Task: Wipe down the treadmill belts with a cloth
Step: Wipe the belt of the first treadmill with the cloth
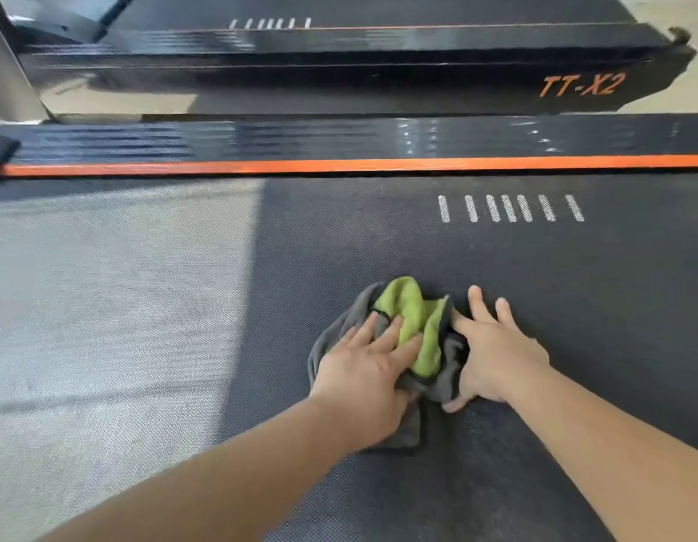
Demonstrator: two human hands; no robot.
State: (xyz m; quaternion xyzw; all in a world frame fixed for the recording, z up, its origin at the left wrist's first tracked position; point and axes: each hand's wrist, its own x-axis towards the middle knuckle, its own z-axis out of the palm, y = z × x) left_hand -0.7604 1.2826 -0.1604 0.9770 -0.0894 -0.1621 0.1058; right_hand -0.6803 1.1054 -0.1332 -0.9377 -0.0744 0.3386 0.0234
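A crumpled cloth [418, 326], grey with a lime-green side showing, lies bunched on the dark textured treadmill belt [535, 275], near the middle of the view. The left hand [363, 373] rests flat on top of it, its fingers [390, 334] straight and close together, pressing the fabric down. The right hand [496, 357] lies just beside the cloth on the right, its fingers [478, 307] spread wide on the belt; the forefinger and thumb touch the cloth's edge. Both bare forearms reach in from the near edge.

A bright patch of light [105, 287] covers the left part of the belt. Farther off, to the right, is a row of short white stripes [509, 208]. Beyond them run an orange strip [339, 166] and a glossy black side rail [300, 138]. Beyond that stands a second treadmill [378, 45] with orange lettering "TT-X2" [582, 84].
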